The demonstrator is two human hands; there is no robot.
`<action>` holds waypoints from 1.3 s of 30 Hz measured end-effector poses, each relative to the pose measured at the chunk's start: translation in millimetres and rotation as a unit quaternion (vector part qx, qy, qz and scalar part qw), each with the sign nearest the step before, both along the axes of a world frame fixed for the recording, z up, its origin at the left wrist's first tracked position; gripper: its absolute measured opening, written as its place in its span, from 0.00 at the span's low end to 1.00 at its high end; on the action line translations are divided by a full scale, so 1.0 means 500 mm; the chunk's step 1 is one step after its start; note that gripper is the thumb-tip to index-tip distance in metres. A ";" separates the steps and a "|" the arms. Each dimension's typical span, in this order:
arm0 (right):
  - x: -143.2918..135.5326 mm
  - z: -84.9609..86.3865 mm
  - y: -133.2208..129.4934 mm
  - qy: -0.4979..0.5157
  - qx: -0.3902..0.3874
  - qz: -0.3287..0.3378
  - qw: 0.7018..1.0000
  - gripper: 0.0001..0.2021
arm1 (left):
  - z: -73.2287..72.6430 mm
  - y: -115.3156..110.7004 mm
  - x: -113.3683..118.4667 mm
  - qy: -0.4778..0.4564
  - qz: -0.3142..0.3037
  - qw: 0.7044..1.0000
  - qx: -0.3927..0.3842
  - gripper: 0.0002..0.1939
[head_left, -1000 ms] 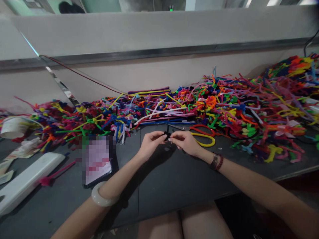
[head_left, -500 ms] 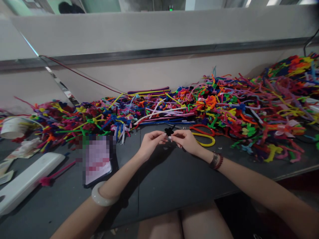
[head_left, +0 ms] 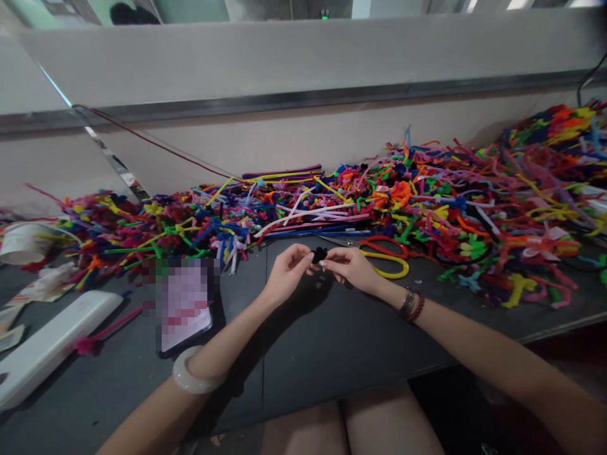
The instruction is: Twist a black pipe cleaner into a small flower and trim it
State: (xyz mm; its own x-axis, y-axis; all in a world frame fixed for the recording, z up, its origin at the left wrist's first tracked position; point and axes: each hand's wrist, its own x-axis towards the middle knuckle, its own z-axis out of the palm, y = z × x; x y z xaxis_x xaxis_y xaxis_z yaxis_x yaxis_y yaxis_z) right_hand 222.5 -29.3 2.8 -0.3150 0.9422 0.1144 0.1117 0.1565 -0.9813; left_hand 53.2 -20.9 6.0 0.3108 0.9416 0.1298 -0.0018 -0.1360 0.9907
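Both our left hand and right hand pinched the black fuzzy piece; scissors lay near, at two o'clock from centre.

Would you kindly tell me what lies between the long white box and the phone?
Mainly a pink fuzzy stem, its bunched end beside the white box and its other end by the phone, as the head view shows.

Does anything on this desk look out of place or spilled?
The white cup at the far left seems tipped or upside down, beside a tangled heap of colorful fuzzy stems. Near it lies a crumpled white wad, like discarded tissue. I see no spill.
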 end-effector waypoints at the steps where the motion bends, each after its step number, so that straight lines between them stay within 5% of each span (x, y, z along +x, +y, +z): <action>1: 0.000 0.001 -0.001 -0.006 -0.005 0.011 1.000 0.10 | 0.000 0.001 0.000 -0.001 0.001 1.000 0.000 0.11; 16: 0.001 0.004 -0.004 -0.047 0.000 0.065 0.997 0.12 | 0.005 -0.009 0.003 0.088 -0.005 0.995 0.056 0.11; 22: 0.003 -0.003 0.007 0.001 0.004 -0.016 1.000 0.12 | 0.003 -0.008 0.003 0.072 0.004 0.997 0.034 0.11; 31: 0.006 0.004 0.005 0.004 0.039 -0.014 0.999 0.10 | 0.000 -0.012 0.003 0.071 -0.008 0.997 0.040 0.10; 39: -0.009 -0.002 -0.004 0.092 -0.056 -0.057 0.993 0.11 | 0.009 -0.026 0.013 0.089 0.006 0.995 0.055 0.09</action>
State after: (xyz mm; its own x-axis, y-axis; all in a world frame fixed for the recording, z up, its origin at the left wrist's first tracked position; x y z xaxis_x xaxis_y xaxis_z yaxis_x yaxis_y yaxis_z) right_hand 218.2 -31.1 2.0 -0.1891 0.9805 0.0529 -0.0613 0.0419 -0.9972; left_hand 59.8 -34.0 10.7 0.3277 0.9284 0.1755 0.1742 -0.2419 0.9545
